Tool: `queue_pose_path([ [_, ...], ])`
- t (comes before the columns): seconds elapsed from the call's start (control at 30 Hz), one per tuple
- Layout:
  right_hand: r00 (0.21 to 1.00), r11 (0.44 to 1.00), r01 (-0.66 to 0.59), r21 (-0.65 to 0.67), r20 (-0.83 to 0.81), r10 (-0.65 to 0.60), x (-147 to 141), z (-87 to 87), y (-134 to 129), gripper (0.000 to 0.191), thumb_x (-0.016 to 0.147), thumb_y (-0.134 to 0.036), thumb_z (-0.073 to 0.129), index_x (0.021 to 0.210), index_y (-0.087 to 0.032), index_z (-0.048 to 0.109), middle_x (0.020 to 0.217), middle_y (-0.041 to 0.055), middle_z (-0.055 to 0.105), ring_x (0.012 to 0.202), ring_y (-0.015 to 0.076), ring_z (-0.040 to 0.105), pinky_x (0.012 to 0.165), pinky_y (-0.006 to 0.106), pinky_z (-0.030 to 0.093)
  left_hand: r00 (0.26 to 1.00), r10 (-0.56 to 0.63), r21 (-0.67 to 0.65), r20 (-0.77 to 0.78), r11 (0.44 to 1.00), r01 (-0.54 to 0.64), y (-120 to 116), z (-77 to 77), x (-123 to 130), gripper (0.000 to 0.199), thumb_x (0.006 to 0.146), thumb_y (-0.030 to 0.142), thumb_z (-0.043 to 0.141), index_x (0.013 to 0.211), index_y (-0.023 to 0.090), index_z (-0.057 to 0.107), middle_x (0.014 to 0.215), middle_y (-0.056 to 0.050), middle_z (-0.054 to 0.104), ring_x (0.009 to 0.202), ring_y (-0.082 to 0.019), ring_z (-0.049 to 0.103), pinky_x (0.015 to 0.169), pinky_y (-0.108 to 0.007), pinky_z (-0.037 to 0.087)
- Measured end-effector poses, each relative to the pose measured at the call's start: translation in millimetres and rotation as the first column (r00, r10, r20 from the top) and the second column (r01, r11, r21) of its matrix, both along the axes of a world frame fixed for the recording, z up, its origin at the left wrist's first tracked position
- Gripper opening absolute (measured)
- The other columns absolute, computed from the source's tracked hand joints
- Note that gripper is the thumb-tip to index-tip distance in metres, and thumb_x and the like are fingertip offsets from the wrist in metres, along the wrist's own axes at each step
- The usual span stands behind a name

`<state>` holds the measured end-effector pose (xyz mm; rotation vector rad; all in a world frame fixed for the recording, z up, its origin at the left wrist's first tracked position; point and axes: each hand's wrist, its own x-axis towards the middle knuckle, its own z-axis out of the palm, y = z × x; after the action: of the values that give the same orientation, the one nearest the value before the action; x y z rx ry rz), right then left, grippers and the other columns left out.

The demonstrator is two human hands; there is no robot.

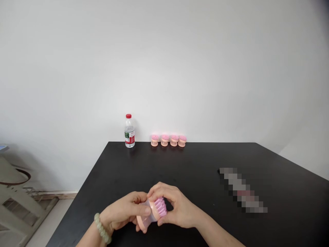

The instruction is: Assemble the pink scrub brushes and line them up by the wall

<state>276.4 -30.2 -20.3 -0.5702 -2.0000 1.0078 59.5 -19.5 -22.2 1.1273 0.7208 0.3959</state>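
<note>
My left hand (128,210) and right hand (177,206) both grip one pink brush (153,212), tilted above the near part of the black tabletop (195,171), bristles facing right.

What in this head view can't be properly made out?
- Head view: the pixelated object on the table, masked by blocks.
- Label print on the water bottle: too small.
- Middle of the held pink brush: partly covered by the left hand's fingers.
- Chair or stool at left: cut off by the picture's edge.
</note>
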Motion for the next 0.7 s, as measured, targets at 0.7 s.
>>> queue_pose_path([
  [0.7, 0.309, 0.323, 0.946, 0.035, 0.212, -0.927, 129.1, -51.0, 95.0, 0.041, 0.069, -0.027, 0.066, 0.108, -0.019, 0.057, 0.107, 0.0079, 0.060, 0.103, 0.0285, 0.060, 0.095, 0.044, 0.045, 0.957, 0.087, 0.109, 0.276, 0.987, -0.121, -0.6, 8.1, 1.7, 0.051, 0.057, 0.041, 0.090, 0.096, 0.022, 0.062, 0.085, -0.003, 0.063, 0.075, -0.017, 0.057, 0.064, -0.026, 0.035],
])
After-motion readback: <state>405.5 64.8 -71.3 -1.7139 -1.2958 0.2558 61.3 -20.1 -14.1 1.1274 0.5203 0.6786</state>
